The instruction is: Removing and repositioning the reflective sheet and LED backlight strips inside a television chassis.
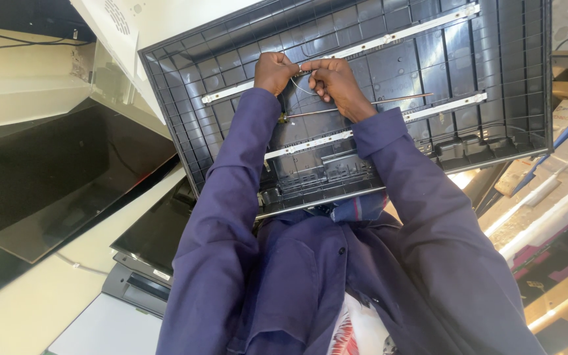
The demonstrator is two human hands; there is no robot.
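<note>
Black ribbed plastic back panel [494, 85] lies under both my hands; white light strips [442, 106] run just beyond them. My left hand [275, 71] and right hand [334, 81] pinch a thin white wire [302, 87] between them. Tugging hard could snap it.

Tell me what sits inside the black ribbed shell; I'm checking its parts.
Inside the shell lie white strips and a thin rod. Both hands, left and right, pinch a wire, covering whatever lies beneath them.
</note>
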